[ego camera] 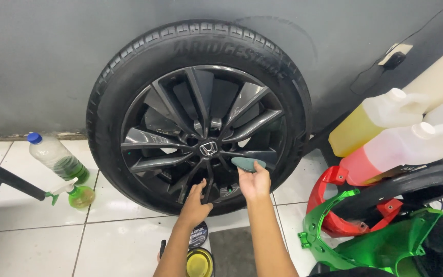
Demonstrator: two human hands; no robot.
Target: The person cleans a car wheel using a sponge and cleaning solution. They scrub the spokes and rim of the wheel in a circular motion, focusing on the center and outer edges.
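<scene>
Your right hand (pixel 255 183) has a small teal pad (pixel 248 163) pinched at the fingertips, thumb under, pressed to the lower part of the rim (pixel 203 138) just right of the hub, a grip that looks meant to let the pad's flat face meet the spoke. Your left hand (pixel 195 203) is empty, fingers loosely curled, tips touching a lower spoke, it seems to steady you. Both hands sit low on the wheel, under the centre cap (pixel 208 149). The dark alloy sits in its tyre (pixel 129 72), which stands upright on the white tile floor (pixel 37 241) and leans on the grey wall (pixel 37 51), so the face is turned to you. Right under your wrists, a yellow tin (pixel 199 262) stands open with its dark lid (pixel 198 235) beside it, near a grey mat (pixel 234 251). Off to the left, a clear bottle (pixel 57 158) with a blue cap lies tilted, and a green sprayer (pixel 77 195) is just beside it. To the right, jugs (pixel 385 149) of yellow and pink liquid lie slanted, above red and green panels (pixel 380 241)
</scene>
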